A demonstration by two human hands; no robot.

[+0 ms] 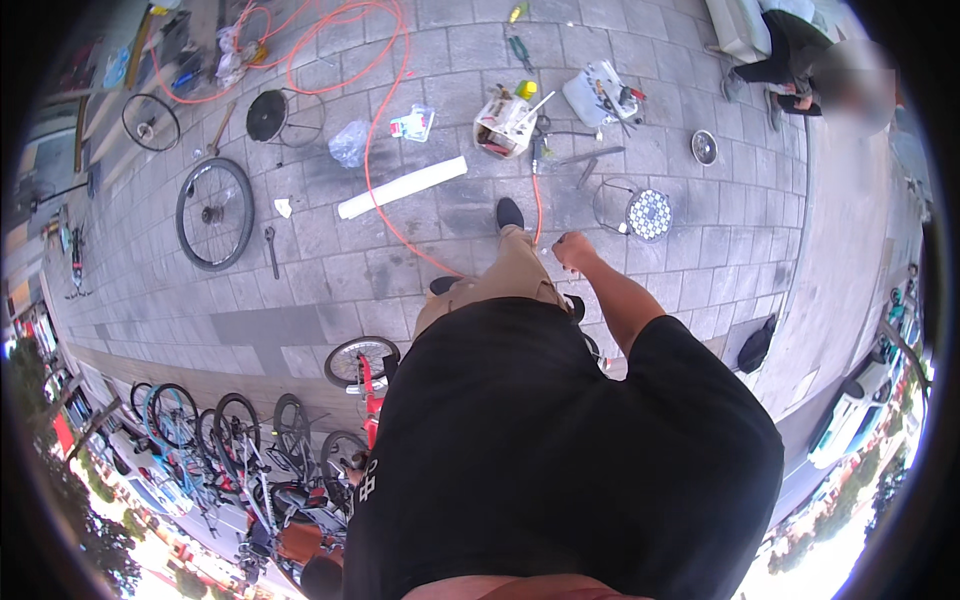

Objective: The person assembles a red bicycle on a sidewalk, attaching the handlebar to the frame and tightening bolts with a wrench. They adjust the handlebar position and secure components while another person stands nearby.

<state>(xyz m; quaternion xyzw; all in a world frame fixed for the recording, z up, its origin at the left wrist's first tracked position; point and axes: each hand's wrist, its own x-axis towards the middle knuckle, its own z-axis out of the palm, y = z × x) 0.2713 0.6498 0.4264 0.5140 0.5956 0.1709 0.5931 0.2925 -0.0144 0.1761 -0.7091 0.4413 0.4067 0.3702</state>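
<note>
I look down over my black shirt (560, 450) and tan trousers (505, 280) at a paved ground. My right hand (574, 249) swings forward at the end of my bare forearm, fingers curled in, nothing visible in it. It hangs above the paving beside an orange hose (538, 205) and near a small stool with a patterned round seat (649, 214). My left hand is hidden. My dark shoe (509, 212) steps ahead.
A loose bicycle wheel (215, 213), a wrench (271, 250) and a white tube (402, 187) lie to the left. An open box of tools (505, 125) and a plastic container (600, 95) sit ahead. Another person (790, 50) crouches at top right. Parked bicycles (240, 440) stand at lower left.
</note>
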